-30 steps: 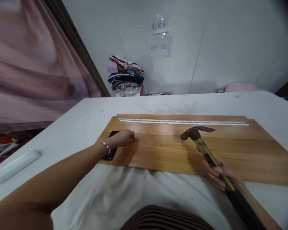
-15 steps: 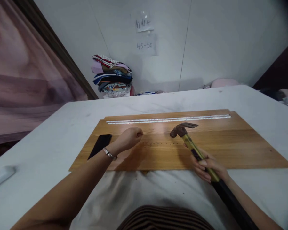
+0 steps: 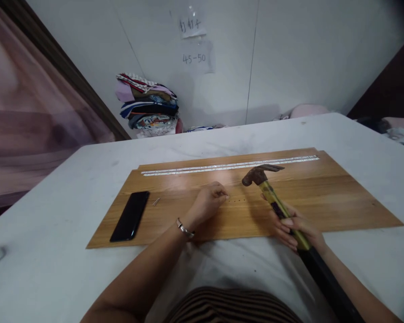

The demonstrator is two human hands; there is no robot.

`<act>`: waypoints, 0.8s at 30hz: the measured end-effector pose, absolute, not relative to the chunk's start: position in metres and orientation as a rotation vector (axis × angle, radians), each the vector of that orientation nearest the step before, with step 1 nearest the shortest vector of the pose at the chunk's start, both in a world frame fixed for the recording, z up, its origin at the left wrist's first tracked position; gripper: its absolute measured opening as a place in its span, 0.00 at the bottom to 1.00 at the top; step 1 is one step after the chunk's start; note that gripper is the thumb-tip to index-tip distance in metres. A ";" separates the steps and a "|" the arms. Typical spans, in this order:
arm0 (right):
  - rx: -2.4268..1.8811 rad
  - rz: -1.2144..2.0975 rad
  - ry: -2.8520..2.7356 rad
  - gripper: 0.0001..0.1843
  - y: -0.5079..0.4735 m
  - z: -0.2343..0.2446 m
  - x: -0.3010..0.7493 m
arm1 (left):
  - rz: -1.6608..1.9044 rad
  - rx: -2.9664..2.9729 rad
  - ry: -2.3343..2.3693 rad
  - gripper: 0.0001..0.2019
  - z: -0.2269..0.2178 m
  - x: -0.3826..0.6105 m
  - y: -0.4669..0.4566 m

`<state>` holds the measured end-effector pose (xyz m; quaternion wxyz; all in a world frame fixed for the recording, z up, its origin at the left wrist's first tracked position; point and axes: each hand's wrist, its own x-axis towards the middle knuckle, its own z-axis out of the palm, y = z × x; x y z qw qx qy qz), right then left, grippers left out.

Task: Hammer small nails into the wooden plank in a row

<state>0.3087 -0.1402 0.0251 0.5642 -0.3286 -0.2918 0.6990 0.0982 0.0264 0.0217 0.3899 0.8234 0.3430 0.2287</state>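
Observation:
My right hand [image 3: 298,229] is wrapped around the yellow and black handle of a claw hammer [image 3: 271,193]. The hammer is raised above the right half of a wooden board [image 3: 340,202], its rusty head turned to the left. Over the middle of the board is my left hand [image 3: 210,202], thumb and fingertips pinched together; whatever is between them is too small to make out. Just right of those fingertips, a row of small dark dots [image 3: 239,200] marks the wood. A couple of loose nails [image 3: 156,201] lie on the board farther left.
A black phone [image 3: 129,216] rests on the board's left end. Two white measuring strips [image 3: 229,166] run along its far side. The board lies on a white-covered table [image 3: 54,202]. Folded clothes [image 3: 150,103] are stacked behind, against the wall.
My left hand has moved right along the board, toward the row of dots, uncovering the loose nails and more of the phone. The hammer stays raised in my right hand. The view has shifted slightly.

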 end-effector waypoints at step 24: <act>-0.759 1.635 -0.659 0.29 -0.140 0.025 0.309 | 0.552 2.336 0.869 0.08 0.009 0.106 0.022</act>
